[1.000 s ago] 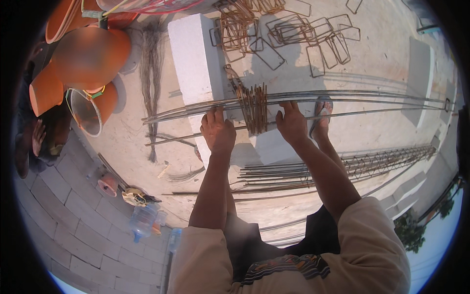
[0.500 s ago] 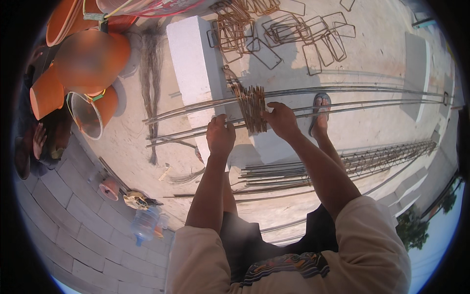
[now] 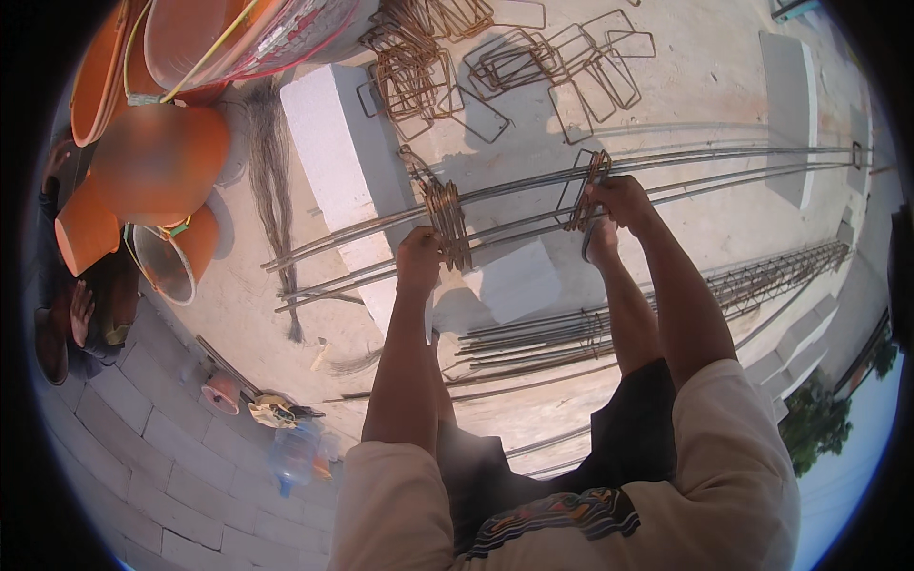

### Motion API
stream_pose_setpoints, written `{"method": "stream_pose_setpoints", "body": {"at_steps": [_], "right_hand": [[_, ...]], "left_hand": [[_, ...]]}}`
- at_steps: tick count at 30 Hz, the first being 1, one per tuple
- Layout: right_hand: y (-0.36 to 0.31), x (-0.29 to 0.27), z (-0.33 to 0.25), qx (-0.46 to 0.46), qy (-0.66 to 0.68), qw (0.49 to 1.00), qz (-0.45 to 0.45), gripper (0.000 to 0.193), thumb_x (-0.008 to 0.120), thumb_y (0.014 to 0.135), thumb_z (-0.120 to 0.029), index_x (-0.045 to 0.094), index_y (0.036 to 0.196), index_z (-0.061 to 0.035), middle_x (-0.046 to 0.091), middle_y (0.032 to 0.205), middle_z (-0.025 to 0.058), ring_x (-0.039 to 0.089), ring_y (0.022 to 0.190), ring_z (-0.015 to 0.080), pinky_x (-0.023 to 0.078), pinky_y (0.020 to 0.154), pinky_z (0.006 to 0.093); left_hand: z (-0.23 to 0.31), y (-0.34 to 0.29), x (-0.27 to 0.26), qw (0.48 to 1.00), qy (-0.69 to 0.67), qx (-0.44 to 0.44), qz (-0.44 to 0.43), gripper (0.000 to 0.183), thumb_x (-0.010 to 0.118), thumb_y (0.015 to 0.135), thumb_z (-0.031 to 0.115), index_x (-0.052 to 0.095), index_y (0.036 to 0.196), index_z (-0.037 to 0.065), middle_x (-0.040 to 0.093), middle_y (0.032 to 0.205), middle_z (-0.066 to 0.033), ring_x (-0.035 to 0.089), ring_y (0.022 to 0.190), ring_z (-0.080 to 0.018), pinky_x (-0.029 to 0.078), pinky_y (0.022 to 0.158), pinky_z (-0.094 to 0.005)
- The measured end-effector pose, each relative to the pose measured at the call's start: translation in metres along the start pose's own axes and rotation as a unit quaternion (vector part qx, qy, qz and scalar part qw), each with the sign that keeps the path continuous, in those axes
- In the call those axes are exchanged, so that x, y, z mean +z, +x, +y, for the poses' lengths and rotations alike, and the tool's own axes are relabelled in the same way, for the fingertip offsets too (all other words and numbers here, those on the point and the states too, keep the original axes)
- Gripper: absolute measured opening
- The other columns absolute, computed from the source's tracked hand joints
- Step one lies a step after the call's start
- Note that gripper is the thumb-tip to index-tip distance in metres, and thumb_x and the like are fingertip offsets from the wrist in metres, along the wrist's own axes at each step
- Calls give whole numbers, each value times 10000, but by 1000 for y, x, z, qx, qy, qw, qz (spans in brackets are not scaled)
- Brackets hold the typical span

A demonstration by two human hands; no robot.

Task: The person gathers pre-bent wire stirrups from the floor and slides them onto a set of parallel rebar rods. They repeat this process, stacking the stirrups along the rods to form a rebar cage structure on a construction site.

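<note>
Long steel reinforcing bars run left to right in front of me, resting on a white block at the left. Rectangular wire stirrups are threaded around the bars in two groups. My left hand is closed at the left group of stirrups, beside the lower bars. My right hand grips the smaller right group of stirrups, well apart from the left one. One stirrup there tilts away from the others. The fingertips of both hands are partly hidden.
Loose stirrups lie beyond the bars. A finished bar cage and more bars lie nearer my feet. Orange buckets, a bundle of thin tie wire and a seated person are at the left. A water jug lies lower left.
The single tight bundle of stirrups has parted into two. My right hand has slid several stirrups to the right along the bars. My left hand stays by the remaining group.
</note>
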State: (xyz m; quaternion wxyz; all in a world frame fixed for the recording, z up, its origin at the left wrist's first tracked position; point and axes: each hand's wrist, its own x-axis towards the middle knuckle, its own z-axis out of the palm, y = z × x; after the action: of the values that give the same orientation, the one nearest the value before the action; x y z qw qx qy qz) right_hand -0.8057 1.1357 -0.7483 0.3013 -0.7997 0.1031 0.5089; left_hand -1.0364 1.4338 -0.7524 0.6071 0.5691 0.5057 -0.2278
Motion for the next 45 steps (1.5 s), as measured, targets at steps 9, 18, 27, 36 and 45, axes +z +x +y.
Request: {"method": "stream_pose_setpoints", "body": {"at_steps": [9, 18, 27, 36, 45], "right_hand": [[26, -188, 95, -53, -297, 933, 197, 429, 604, 893, -389, 583, 726, 6, 613, 654, 174, 591, 604, 349, 463, 545, 418], [-20, -23, 0, -45, -203, 972, 111, 459, 672, 847, -385, 653, 1109, -8, 683, 1007, 199, 657, 943, 351, 502, 827, 427], [-3, 16, 11, -78, -124, 987, 67, 384, 648, 861, -368, 672, 770, 5, 620, 647, 95, 587, 560, 207, 476, 594, 366], [2, -25, 41, -145, -332, 908, 210, 343, 588, 901, -341, 667, 1023, -30, 677, 810, 220, 653, 800, 407, 519, 731, 472], [-65, -5, 50, -6, -249, 959, 132, 444, 610, 871, -347, 609, 1200, -48, 691, 891, 224, 677, 871, 373, 530, 775, 462]], "left_hand": [[-18, -4, -6, 980, 97, 81, 154, 214, 559, 938, 162, 630, 1044, -10, 648, 795, -100, 616, 636, -183, 494, 608, -322], [-28, -15, 43, 968, 160, 83, 175, 173, 622, 897, 146, 635, 986, -2, 589, 656, -50, 590, 613, -156, 475, 566, -309], [22, -1, 67, 990, -92, -40, -98, 212, 611, 924, 208, 641, 904, -1, 528, 628, -5, 491, 526, -101, 403, 493, -265], [8, -6, 78, 972, 166, 75, 147, 223, 614, 890, 214, 659, 993, 21, 632, 735, -86, 640, 700, -284, 499, 670, -411], [-10, -19, -18, 839, 446, 149, 272, 505, 554, 810, 98, 499, 1312, 100, 518, 1262, -133, 553, 1074, -361, 483, 900, -453]]}}
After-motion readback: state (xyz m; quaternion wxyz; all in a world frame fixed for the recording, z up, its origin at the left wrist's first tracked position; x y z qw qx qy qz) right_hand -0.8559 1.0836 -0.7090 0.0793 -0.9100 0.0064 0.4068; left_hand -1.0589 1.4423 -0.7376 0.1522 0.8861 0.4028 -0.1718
